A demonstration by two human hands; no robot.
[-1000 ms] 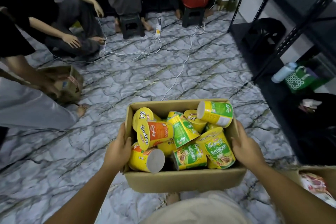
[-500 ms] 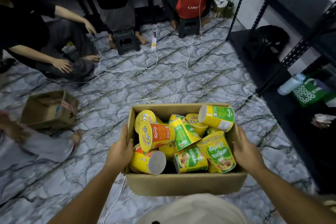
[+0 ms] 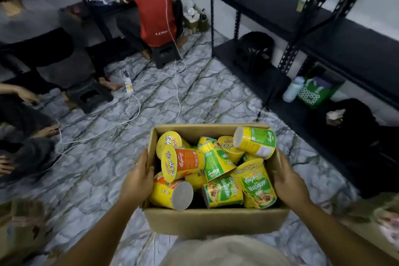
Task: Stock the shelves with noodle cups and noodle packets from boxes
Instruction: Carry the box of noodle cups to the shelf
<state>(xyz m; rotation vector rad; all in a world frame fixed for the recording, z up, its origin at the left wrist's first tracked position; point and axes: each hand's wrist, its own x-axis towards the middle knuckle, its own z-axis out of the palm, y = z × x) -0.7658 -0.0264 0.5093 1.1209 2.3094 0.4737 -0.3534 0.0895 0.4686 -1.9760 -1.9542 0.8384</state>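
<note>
I have the cardboard box (image 3: pixel 216 221) held above the marble floor (image 3: pixel 194 97), my left hand (image 3: pixel 138 179) and right hand (image 3: pixel 288 182) gripping its opposite sides. Noodle cups (image 3: pixel 218 166) lie jumbled inside it, with black shelves (image 3: pixel 269 8) ahead to my right.

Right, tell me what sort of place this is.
Likely a small storeroom being stocked: black metal shelving along the walls, a cardboard box full of noodle cups, another person seated at a rack.

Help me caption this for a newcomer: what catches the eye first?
A cardboard box heaped with yellow-green noodle cups, low centre, a left hand and right hand gripping its sides. Then the red shirt at the back and black shelves at right.
</note>
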